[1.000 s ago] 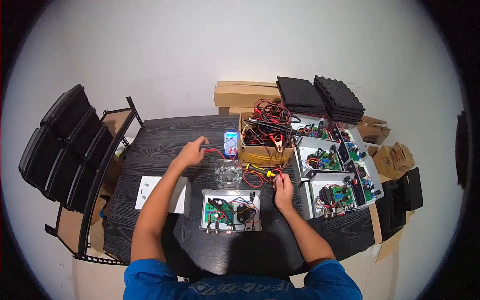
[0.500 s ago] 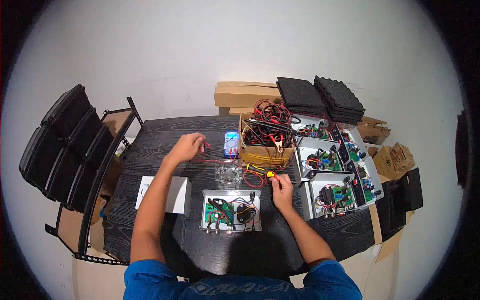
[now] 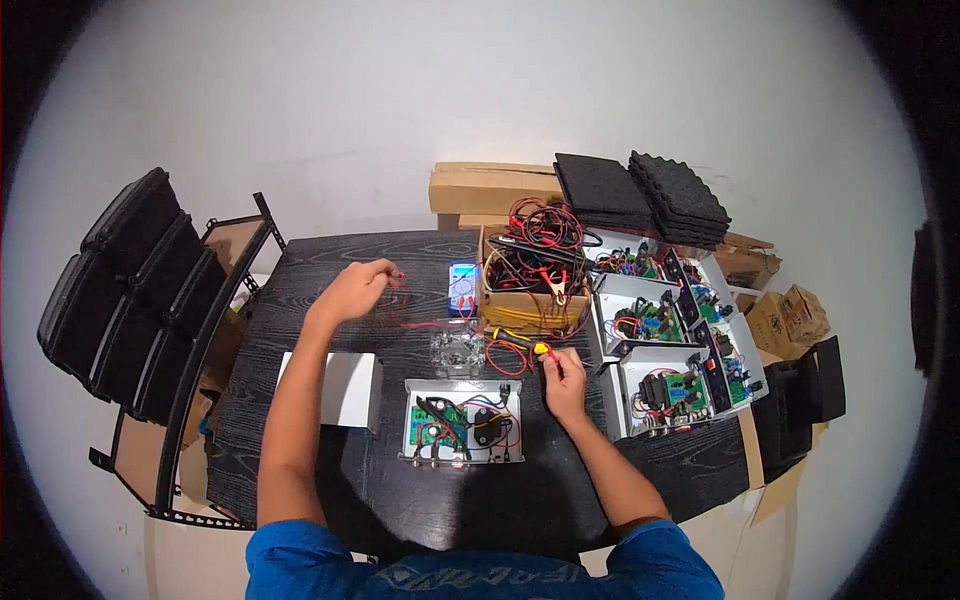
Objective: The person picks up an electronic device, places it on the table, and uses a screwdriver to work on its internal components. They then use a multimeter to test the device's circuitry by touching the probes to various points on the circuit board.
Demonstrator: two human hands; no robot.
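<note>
My left hand [image 3: 357, 290] is raised over the left part of the table, fingers pinched on a thin red lead [image 3: 399, 275]. My right hand [image 3: 564, 378] is closed near a yellow and black tool [image 3: 520, 342], at its yellow end; a red wire loops beside it. Between the hands lies a clear plastic case [image 3: 457, 349]. Behind that is a blue multimeter [image 3: 462, 289] with red leads plugged in. Nearer my body sits an open white metal enclosure [image 3: 463, 457] holding a green circuit board [image 3: 438, 424], a black round part and wires.
A white box [image 3: 350, 390] lies left. A cardboard box of cables [image 3: 536, 312] stands behind the tool. More open enclosures [image 3: 655, 395] fill the right side, with black foam sheets [image 3: 604, 190] behind. A rack with black cases [image 3: 130, 290] stands at far left.
My left hand has moved slightly left and up with the red lead. My right hand and the tool have stayed nearly still.
</note>
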